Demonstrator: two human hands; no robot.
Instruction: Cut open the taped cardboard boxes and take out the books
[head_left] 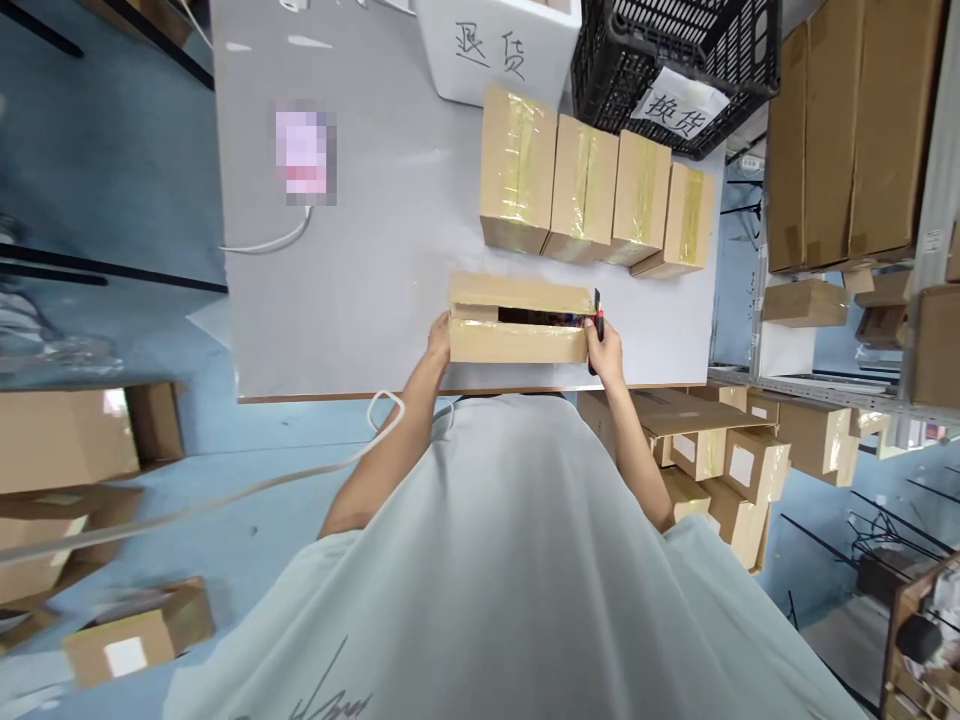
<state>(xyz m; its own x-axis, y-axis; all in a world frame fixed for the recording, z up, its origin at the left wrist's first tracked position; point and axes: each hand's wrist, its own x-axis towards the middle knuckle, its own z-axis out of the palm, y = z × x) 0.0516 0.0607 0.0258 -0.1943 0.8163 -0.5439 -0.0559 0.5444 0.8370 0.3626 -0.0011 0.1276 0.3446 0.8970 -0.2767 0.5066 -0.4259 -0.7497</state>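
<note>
A long cardboard box [517, 346] lies near the front edge of the table, its top slit along the middle and its flaps a little apart. Through the dark gap something coloured shows, too little of it to name. My left hand [439, 338] grips the box's left end, with most of its fingers hidden behind the cardboard. At the right end, my right hand [609, 352] is closed around a red and black utility knife [599, 325] whose blade end points away from me. The thumb of that hand also presses against the box's edge.
Several taped cartons [517, 170] stand in a row behind the box, to the right. Beyond them are a white bin [499, 55] and a black plastic crate [675, 75]. A blurred-out device [304, 155] with a white cable lies at left. Shelved cartons [847, 130] line the right.
</note>
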